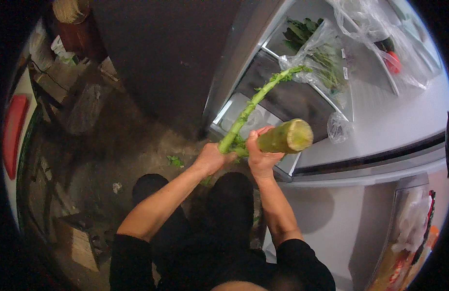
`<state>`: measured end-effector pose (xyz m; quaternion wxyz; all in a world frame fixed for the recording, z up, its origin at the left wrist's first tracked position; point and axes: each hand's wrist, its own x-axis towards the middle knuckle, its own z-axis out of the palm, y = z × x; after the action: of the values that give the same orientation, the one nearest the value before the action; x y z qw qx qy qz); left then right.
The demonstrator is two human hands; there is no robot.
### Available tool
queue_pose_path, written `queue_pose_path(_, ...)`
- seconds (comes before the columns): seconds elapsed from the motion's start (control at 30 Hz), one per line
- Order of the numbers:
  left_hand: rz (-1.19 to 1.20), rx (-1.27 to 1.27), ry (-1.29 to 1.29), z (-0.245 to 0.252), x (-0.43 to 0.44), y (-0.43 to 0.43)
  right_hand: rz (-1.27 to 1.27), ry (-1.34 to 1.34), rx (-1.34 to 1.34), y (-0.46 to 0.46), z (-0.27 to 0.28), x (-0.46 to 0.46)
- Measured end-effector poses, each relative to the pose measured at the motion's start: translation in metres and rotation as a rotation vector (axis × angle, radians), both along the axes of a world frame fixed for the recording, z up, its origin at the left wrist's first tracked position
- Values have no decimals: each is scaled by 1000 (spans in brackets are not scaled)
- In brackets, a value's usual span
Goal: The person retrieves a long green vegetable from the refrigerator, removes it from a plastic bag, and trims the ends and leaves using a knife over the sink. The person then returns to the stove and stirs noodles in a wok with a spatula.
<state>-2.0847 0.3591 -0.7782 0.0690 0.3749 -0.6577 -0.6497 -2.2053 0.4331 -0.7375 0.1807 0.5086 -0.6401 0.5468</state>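
Note:
My left hand (211, 159) grips a long green vegetable stalk (254, 102) near its lower end, in front of an open refrigerator. The stalk slants up to the right, with small leafy bits along it. My right hand (263, 159) is closed around a thick green stem (290, 136), whose pale cut end faces up. Between the hands the two green parts come close together; whether they are one plant I cannot tell. Beyond the stalk's tip, leafy greens (330, 69) lie in a clear plastic bag on a refrigerator shelf.
A red item in a clear plastic bag (393, 62) is on the right shelf. The open refrigerator door (308, 207) with filled racks is at lower right. A dark panel (162, 54) stands ahead. Green leaf scraps (175, 161) and a box (82, 247) are on the floor.

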Motion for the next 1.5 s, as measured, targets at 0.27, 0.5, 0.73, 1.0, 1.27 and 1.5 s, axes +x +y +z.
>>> queue_pose_path(0.27,-39,153,115,-17,8,-2,397,-28,-2,2,11,4)
queue_pose_path(0.5,-133,30,4,-11,10,-6,466,706,136,1,11,19)
queue_pose_path(0.73,-22,529,260,9,31,-1,35,-194,-27,13,4,-29)
queue_pose_path(1.0,-95,300,252,9,64,5,364,-1361,224,56,-12,-133)
queue_pose_path(1.27,-15,410,215,17,94,3,391,-1369,858,52,-58,-155)
queue_pose_path(1.5,-38,420,198,20,85,4,-67,221,770,2,-90,-163)
